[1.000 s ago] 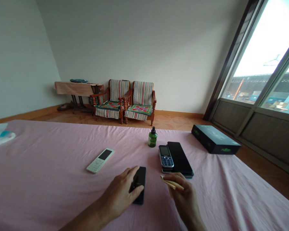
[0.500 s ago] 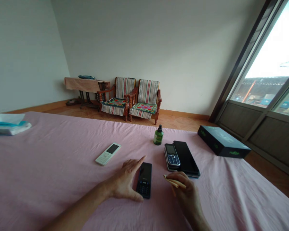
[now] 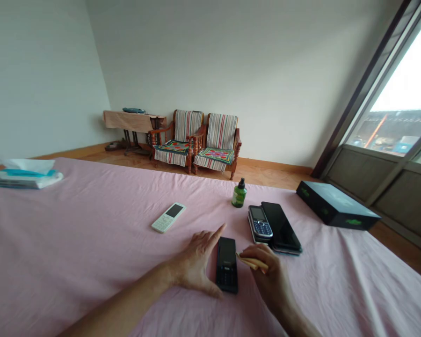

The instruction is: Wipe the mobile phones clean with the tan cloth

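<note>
A black keypad phone (image 3: pixel 227 266) lies face up on the pink cloth. My left hand (image 3: pixel 198 262) rests along its left side, thumb and fingers spread apart, the thumb near its lower corner. In my right hand (image 3: pixel 268 274) is a folded yellowish cloth (image 3: pixel 253 263), pinched by the fingers close to the phone's right edge; whether it touches the phone I cannot tell. Up and left lies a white keypad phone (image 3: pixel 169 217). Beyond my right hand, a dark blue keypad phone (image 3: pixel 260 223) sits beside a black smartphone (image 3: pixel 281 228), each apparently on top of another device.
A green bottle with a black cap (image 3: pixel 239 193) stands behind the phones. A black box (image 3: pixel 337 206) is at the right, and a tissue pack (image 3: pixel 24 175) at the far left. Two wooden chairs (image 3: pixel 215 146) and a covered side table (image 3: pixel 128 121) stand by the wall.
The view has shifted, so the scene sits further right. My right hand has brought the cloth closer to the black keypad phone's right edge. My left hand stays spread beside the phone.
</note>
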A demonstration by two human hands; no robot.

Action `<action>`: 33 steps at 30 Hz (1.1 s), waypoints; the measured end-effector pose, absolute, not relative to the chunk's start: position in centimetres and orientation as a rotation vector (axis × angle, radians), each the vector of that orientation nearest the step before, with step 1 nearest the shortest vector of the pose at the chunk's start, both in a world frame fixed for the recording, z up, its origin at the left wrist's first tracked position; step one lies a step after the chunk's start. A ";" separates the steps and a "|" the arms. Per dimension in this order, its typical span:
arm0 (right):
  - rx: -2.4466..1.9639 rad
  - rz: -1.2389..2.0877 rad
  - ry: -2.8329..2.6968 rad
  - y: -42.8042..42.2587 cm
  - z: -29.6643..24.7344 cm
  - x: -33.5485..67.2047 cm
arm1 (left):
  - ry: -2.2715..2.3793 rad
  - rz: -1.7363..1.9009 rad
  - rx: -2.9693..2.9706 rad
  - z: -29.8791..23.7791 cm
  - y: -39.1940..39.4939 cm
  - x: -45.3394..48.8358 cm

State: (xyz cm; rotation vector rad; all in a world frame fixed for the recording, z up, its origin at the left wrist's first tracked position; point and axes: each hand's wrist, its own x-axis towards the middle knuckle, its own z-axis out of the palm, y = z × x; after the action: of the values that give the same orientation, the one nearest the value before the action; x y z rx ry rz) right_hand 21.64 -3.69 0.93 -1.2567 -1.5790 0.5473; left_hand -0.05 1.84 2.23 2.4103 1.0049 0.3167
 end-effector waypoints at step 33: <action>-1.270 0.212 -2.108 0.1 1.3 18.4 | 0.969 0.480 2.394 1.5 1.7 0.1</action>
State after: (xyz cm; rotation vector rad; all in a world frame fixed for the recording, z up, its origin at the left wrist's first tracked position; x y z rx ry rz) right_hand 18.43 0.12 1.30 -1.2704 -2.1080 0.2121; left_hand 0.08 1.72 1.48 2.3941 0.9687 0.4799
